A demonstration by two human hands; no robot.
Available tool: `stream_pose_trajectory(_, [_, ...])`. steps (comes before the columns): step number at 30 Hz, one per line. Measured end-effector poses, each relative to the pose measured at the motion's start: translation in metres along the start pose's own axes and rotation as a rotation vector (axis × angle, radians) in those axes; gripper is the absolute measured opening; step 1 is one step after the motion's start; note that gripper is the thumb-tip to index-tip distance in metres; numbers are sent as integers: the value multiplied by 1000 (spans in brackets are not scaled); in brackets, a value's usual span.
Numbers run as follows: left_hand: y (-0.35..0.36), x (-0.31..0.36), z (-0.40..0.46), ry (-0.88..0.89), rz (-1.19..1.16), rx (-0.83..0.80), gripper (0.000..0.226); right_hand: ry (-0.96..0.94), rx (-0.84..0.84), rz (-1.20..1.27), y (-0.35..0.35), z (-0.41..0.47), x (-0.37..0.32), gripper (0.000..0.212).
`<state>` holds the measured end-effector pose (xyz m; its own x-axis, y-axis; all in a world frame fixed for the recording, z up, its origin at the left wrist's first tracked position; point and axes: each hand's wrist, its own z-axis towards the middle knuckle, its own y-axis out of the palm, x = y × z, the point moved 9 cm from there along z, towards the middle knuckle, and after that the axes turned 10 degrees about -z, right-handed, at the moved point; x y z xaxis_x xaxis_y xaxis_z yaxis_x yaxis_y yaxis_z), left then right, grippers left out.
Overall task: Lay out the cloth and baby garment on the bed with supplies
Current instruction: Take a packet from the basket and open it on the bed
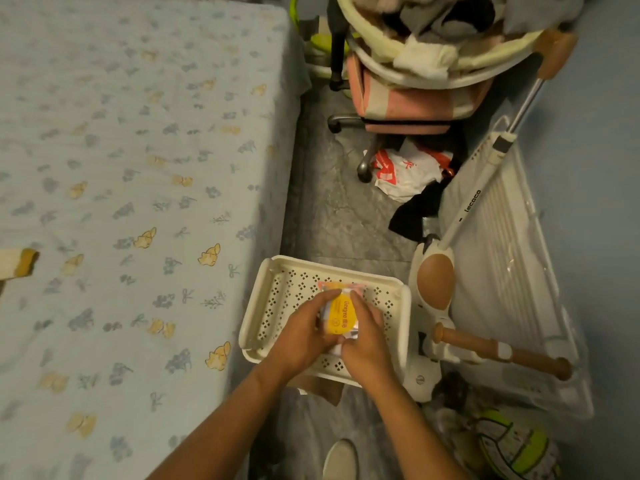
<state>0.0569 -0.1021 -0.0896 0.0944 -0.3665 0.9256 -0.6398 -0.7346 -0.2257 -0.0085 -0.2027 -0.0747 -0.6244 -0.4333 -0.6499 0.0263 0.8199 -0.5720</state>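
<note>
- Head view: the bed (138,168) fills the left half, covered by a pale blue sheet printed with small blue flowers and yellow figures; its right edge runs from the far middle down to the near left.
- At the bed's left edge, about halfway down, lies the end of a cream piece of fabric with a mustard cuff (20,263); the rest is cut off by the frame, so I cannot tell what it is.
- On the grey floor just right of the bed sits a cream perforated basket (277,292), its left rim near the mattress side.
- Both hands are over the basket, gripping one pack of wipes (341,315), a silvery packet with a round yellow lid that faces up.
- The left hand (304,336) has its fingers wrapped around the pack's left side, thumb along the near edge.
- The right hand (367,336) clasps the pack's right side, fingertips curled over the top by the lid.
- The pack is inside the basket's rim; whether it rests on the bottom or is lifted cannot be told.
- A pink-edged item lies under the pack, mostly hidden.
- Right of the basket stands a white stroller frame (485,188) with brown wooden parts, marked "lecoco".
- Far right, a round padded seat (433,46) is piled with clothes.
- On the floor between lies a white and red plastic bag (405,171).
</note>
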Motion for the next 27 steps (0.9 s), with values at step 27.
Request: stream_pose_trajectory(27, [-502, -67, -451, -12, -127, 554, 18, -481, -228, -22, 392, -289, -394, 71])
